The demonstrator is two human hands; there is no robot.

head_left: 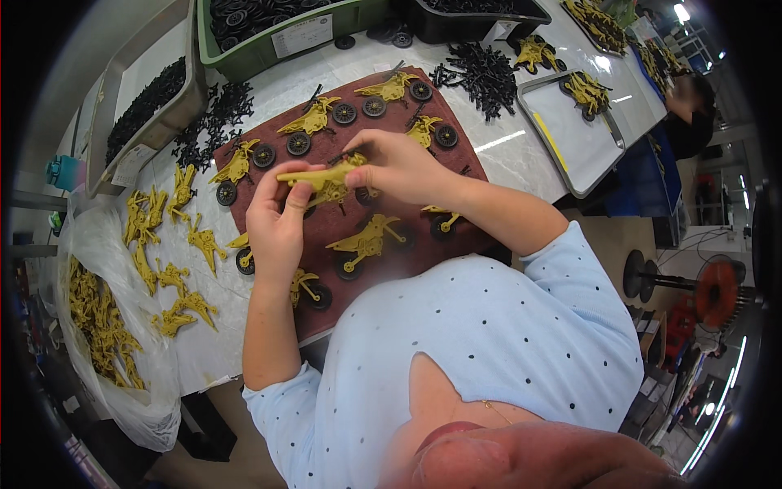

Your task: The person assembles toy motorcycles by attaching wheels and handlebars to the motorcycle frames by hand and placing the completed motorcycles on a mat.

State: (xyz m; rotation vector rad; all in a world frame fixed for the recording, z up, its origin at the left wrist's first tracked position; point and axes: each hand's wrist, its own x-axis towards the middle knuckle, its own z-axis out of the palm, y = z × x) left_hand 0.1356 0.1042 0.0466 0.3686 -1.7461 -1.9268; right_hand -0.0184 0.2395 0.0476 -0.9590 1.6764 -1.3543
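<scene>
Beneath both hands spreads a grey table (220,285), with a red mat (259,134) directly under the grip. Beyond the grip stands a green bin (244,57). The right hand (399,167) pinches the right end of a yellow bike (326,181); the left hand (277,216) grasps its left end between thumb and fingers, so the bike lies between them, above the mat. Best, I judge, to brace the body with the left and press straight and gently with the right, since its slim parts could bend. Wheels (344,112) sit just ahead of the grip; black rods (481,81) lie farther ahead, to its right.
</scene>
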